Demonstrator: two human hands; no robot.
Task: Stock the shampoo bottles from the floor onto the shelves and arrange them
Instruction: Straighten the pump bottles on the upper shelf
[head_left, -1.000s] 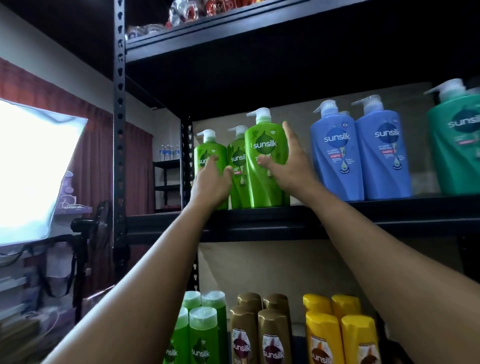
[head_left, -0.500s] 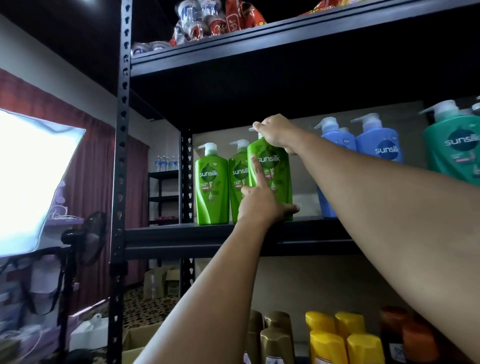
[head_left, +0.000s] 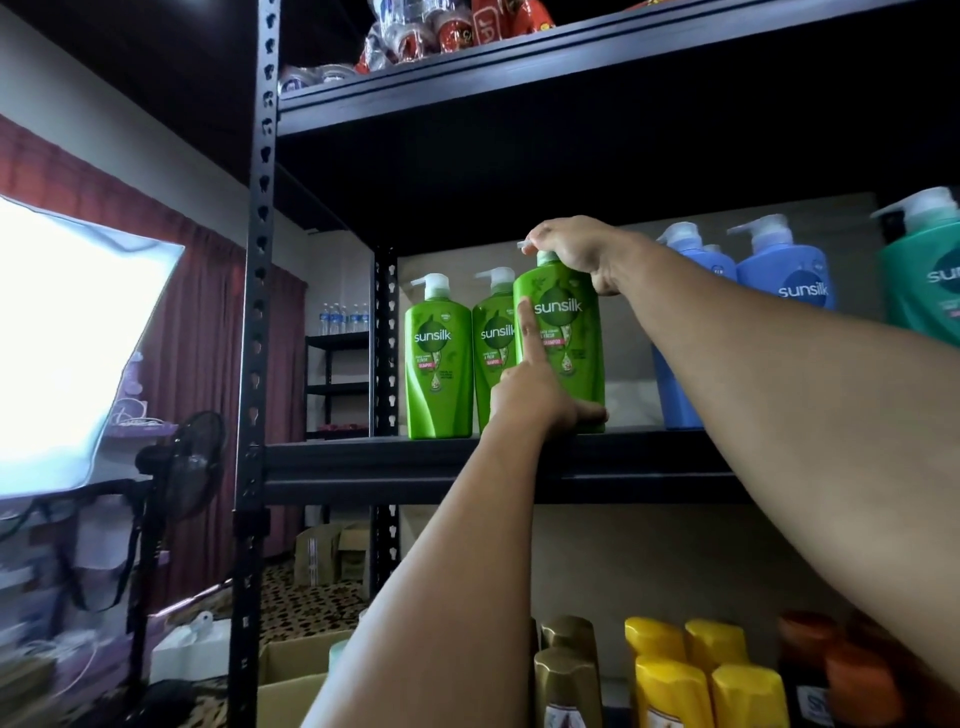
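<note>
Green pump bottle (head_left: 566, 332), upright on shelf (head_left: 649, 457): right hand (head_left: 576, 249) curled round pump top; left hand (head_left: 535, 395) below, forefinger straight on label, thumb at base.

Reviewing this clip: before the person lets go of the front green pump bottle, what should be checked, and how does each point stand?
1. Front green Sunsilk pump bottle upright on the black metal shelf: ok.
2. Its label facing out: ok.
3. Right hand grips the white pump head: ok.
4. Left hand steadies the base, index finger along the front, thumb along the base: ok.
5. In line with the two green pump bottles beside it: not ok, it stands forward.
6. Pump nozzle direction: cannot tell, hand covers it.
</note>
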